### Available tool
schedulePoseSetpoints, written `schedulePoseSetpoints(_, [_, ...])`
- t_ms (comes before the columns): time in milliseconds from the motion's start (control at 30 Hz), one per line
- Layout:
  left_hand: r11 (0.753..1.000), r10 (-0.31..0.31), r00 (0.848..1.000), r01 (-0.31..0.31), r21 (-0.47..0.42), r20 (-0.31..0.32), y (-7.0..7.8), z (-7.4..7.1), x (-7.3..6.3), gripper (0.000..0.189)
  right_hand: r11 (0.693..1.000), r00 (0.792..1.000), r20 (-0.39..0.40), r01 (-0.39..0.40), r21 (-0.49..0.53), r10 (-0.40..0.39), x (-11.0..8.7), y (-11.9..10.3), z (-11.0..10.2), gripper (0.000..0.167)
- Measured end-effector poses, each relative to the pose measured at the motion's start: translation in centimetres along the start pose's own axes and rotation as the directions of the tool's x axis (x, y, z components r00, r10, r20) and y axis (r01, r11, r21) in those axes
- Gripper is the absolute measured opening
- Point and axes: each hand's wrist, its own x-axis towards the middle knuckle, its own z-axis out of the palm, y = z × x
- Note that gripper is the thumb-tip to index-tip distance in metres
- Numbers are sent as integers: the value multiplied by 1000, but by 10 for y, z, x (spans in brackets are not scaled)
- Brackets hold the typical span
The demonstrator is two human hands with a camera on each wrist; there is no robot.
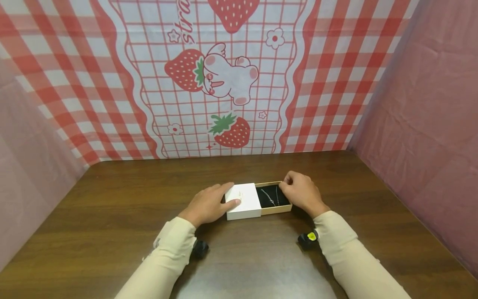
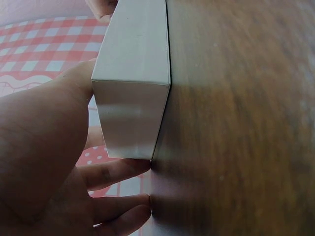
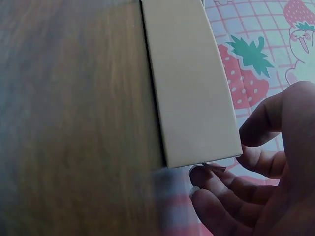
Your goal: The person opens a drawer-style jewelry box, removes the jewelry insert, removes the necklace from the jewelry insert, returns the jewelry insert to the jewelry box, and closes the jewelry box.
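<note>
A white box sleeve (image 1: 248,197) lies on the table, and a tan drawer (image 1: 277,210) sticks out of its right end. Inside the drawer a black cushion (image 1: 264,202) carries a thin silver chain (image 1: 271,202). My left hand (image 1: 208,203) holds the sleeve by its left end, thumb on top and fingers toward the far side. At the drawer's right end, my right hand (image 1: 303,193) pinches the far corner of the rim between thumb and finger. Under the drawer's end in the right wrist view, a small thin tab (image 3: 215,167) shows beside the fingertips.
The brown wooden table (image 1: 123,216) reaches back to a red-and-white checked cloth (image 1: 336,74) with strawberry prints. Pink cloth (image 1: 422,137) hangs along both sides. A black wrist camera (image 1: 201,249) sits by the left forearm, another (image 1: 307,241) by the right.
</note>
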Motion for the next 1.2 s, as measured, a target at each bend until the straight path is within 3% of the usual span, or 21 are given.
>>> schedulePoseSetpoints(833, [1000,5,1000,-5,0,-6,0,1,-1,65,996,996,78,40,-75,-34,-3,-6,0,18])
schedulePoseSetpoints(1200, [1000,5,1000,-5,-10,-8,-1,1,-1,65,985,993,118,41,-170,-21,-5,-11,-2,20])
